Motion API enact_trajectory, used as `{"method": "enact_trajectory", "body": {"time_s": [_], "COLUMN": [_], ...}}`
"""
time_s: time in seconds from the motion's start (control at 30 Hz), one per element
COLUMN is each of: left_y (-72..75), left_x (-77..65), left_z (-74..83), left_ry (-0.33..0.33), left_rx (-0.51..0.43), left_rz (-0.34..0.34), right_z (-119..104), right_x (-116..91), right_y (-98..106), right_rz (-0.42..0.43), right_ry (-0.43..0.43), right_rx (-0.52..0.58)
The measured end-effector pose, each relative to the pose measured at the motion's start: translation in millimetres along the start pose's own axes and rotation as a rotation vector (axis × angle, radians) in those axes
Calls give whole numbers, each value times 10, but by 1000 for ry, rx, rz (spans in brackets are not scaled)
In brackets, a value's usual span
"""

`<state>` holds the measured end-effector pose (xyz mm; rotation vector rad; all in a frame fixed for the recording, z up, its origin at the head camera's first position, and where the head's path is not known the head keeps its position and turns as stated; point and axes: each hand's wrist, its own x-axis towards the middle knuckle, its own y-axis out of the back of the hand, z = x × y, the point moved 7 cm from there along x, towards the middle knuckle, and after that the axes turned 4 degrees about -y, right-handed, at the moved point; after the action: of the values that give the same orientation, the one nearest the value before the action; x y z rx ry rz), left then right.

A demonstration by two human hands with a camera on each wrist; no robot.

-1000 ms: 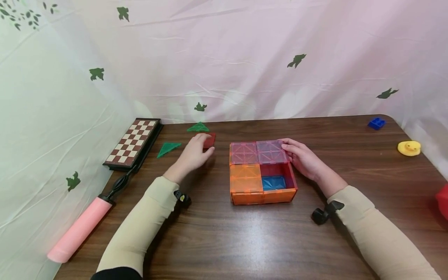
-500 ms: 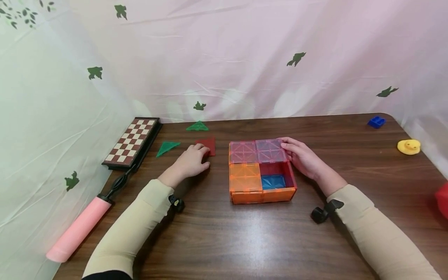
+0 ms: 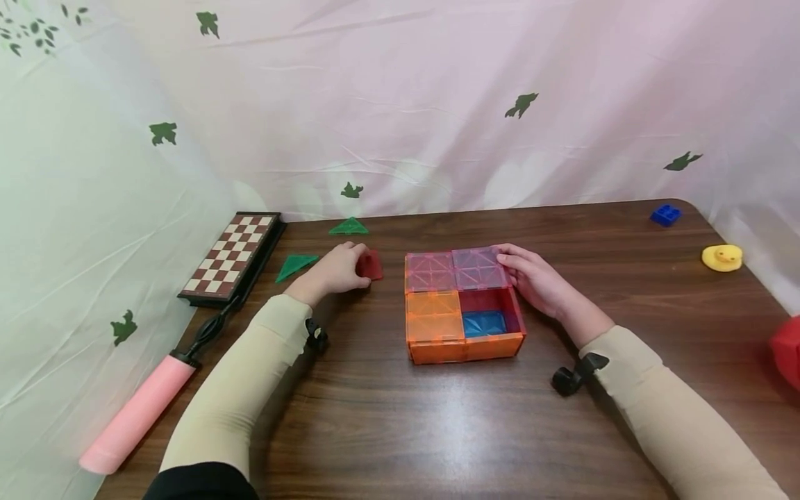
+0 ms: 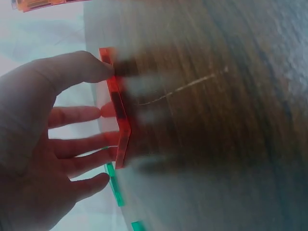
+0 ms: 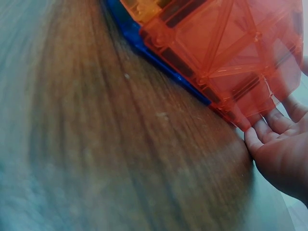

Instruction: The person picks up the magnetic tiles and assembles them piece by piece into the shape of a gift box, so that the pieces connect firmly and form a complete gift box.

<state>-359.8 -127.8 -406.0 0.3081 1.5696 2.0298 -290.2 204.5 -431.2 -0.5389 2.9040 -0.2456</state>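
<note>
Near the back of the table my left hand pinches a red translucent magnetic tile. In the left wrist view, the thumb lies at one end of this tile, with the fingers behind it. A low box of magnetic tiles stands mid-table, with orange and purple squares on top. Its front right quarter is uncovered, showing a blue bottom. My right hand holds the box's back right corner. Fingers show against its red side wall in the right wrist view.
Two green triangle tiles lie left of and behind the left hand. Farther left are a chessboard and a pink cylinder with a black handle. A blue brick, a yellow duck and a red object are at right.
The left hand drew back from over the red tile, then moved onto it and now pinches it. The right hand keeps its place at the box.
</note>
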Motion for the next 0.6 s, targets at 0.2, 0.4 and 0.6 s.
{"method": "enact_trajectory", "body": {"time_s": [0.2,0.4,0.6], "left_y": [176,474,573], "left_x": [-17,-81,-198], "left_z": [66,548,1395], "left_ry": [30,-79,-309], "left_rx": [-41,-106,-51], "left_rz": [99,273,291], "right_z": [-4,-14,-13], "right_x": [14,-2,1], "right_y": [-16,-14,-17], "right_rz": [5,8,-3], "right_ry": [-7,-6,5], "right_rx": [-4,-10,4]}}
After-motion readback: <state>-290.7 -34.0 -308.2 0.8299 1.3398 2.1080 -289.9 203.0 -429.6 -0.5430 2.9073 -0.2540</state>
